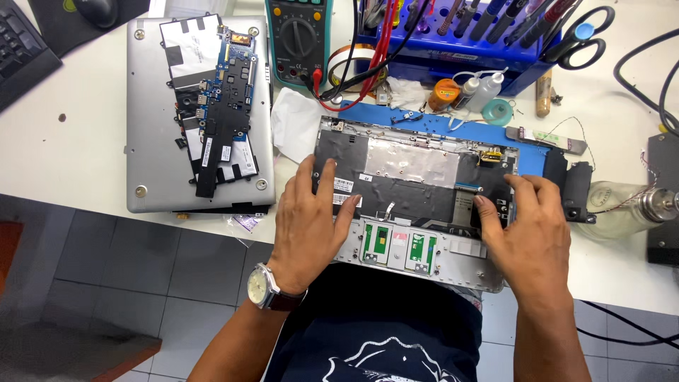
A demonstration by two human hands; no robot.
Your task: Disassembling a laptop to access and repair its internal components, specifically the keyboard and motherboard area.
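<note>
An opened silver laptop base lies upside down in front of me, black and foil sheets covering its inside and the green trackpad board showing near me. My left hand, with a wristwatch, rests flat on the base's left part, fingers spread over the black sheet. My right hand presses on the right part, fingertips on a black piece near the right edge. Neither hand holds a tool.
A removed silver cover carrying a motherboard lies at left. A multimeter with red and black leads, a blue tool rack, scissors, small bottles and a blue mat sit behind. A keyboard is far left.
</note>
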